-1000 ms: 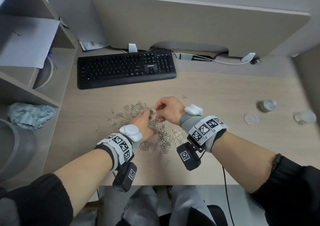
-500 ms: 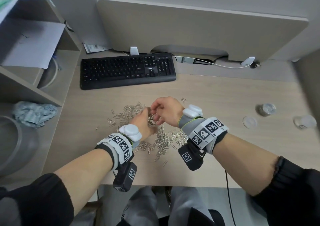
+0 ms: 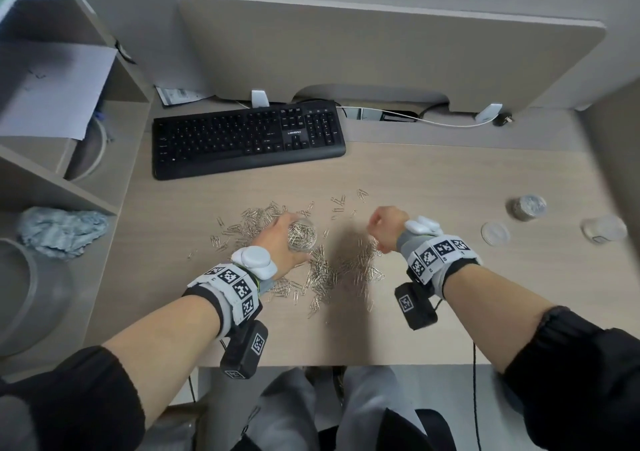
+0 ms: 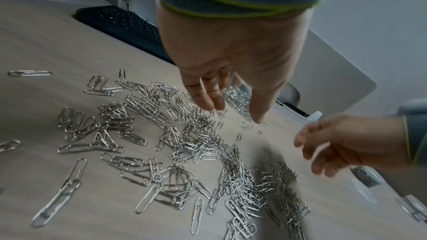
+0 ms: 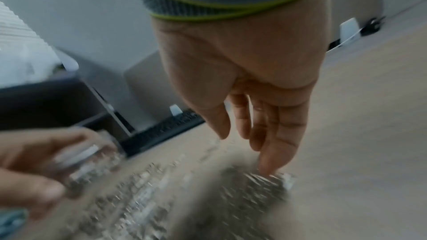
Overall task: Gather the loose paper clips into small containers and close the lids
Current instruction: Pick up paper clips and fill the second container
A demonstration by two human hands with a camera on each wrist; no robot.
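A heap of silver paper clips (image 3: 329, 274) lies spread on the desk in front of me, seen close up in the left wrist view as paper clips (image 4: 184, 145). My left hand (image 3: 277, 239) grips a small clear container (image 3: 303, 236) full of clips, held upright just above the heap's far left part; the same container (image 4: 239, 98) shows between its fingers. My right hand (image 3: 384, 225) hovers over the heap's right side, apart from the container. Its fingers (image 5: 272, 134) hang relaxed and hold nothing.
At the right of the desk stand a filled clear jar (image 3: 526, 206), a loose round lid (image 3: 495, 233) and another clear container (image 3: 604, 229). A black keyboard (image 3: 247, 139) lies behind the heap. Shelves with a crumpled cloth (image 3: 59, 231) border the left.
My right hand has drawn away from the container and moved to the right. The left hand keeps hold of the container, whose open top with clips now shows.
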